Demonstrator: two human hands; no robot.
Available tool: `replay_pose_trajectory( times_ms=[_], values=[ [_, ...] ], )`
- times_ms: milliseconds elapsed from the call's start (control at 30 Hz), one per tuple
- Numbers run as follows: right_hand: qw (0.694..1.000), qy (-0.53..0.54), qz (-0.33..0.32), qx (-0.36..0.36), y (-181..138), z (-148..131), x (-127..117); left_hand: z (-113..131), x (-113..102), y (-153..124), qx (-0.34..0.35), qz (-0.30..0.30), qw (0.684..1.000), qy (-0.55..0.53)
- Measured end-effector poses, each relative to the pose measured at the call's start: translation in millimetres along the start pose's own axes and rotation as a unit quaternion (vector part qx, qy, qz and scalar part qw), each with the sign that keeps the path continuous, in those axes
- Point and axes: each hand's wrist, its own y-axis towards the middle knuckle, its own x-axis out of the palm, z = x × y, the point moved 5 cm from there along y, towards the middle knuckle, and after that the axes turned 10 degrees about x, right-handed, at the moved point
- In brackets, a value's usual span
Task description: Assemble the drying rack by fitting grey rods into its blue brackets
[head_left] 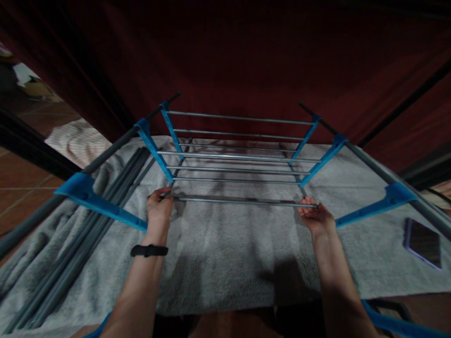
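My left hand (160, 203) and my right hand (313, 210) are closed on the two ends of a thin grey metal rod (236, 202), which spans level between them above the light grey blanket. Around it stands a partly assembled rack. Blue plastic brackets, one at the near left (95, 199) and one at the near right (377, 206), clip onto long grey side poles, such as the left pole (112, 148). Farther back, several crossbars (239, 157) join the left and right brackets. Whether the rod's ends touch the near brackets is hidden by my hands.
Several loose grey tubes (95, 234) lie on the blanket (225, 249) at the left. A phone (423, 241) rests on it at the right. A dark red curtain (239, 56) hangs behind the rack. More blue parts (398, 321) show near my body.
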Motion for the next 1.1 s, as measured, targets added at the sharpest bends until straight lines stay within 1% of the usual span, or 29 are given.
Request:
replay_pose_trajectory(
  times_ms=[67, 133, 200, 233, 333, 533, 733, 833, 1000, 1100],
  values=[
    [1.0, -0.001, -0.001, 0.0, 0.2, 0.3, 0.4, -1.4, 2.0, -1.4, -0.026, 0.015, 0.997, -0.068],
    [1.0, 0.003, -0.004, 0.0, 1.3, 0.6, -0.5, -2.4, 3.5, -2.3, -0.05, 0.042, 0.99, -0.124],
    [1.0, 0.008, -0.011, -0.003, 2.6, 0.4, -1.7, -2.0, 3.9, -3.0, -0.062, 0.069, 0.984, -0.152],
    [1.0, 0.011, -0.014, -0.003, 3.3, 0.3, -2.3, -1.1, 4.3, -3.2, -0.061, 0.073, 0.982, -0.161],
    [1.0, 0.01, -0.019, 0.002, 4.4, 0.3, -3.2, 1.8, 4.8, -4.8, -0.062, 0.063, 0.979, -0.182],
    [1.0, -0.003, -0.016, 0.011, 5.9, 2.9, -1.2, 1.9, 2.0, -12.6, -0.114, 0.048, 0.973, -0.196],
    [0.999, -0.006, -0.025, 0.022, 4.6, 6.8, 2.7, 2.1, 10.7, -20.0, -0.179, 0.02, 0.956, -0.232],
    [0.999, -0.012, -0.021, 0.032, 1.8, 9.0, 5.3, 1.9, 14.5, -20.9, -0.184, 0.021, 0.953, -0.241],
    [0.999, -0.025, -0.024, 0.041, -2.5, 15.0, 10.6, 1.8, 18.3, -24.1, -0.18, 0.044, 0.944, -0.271],
    [0.998, -0.03, -0.028, 0.045, -3.7, 18.8, 12.2, 2.8, 22.9, -27.8, -0.209, 0.029, 0.932, -0.296]
  ],
)
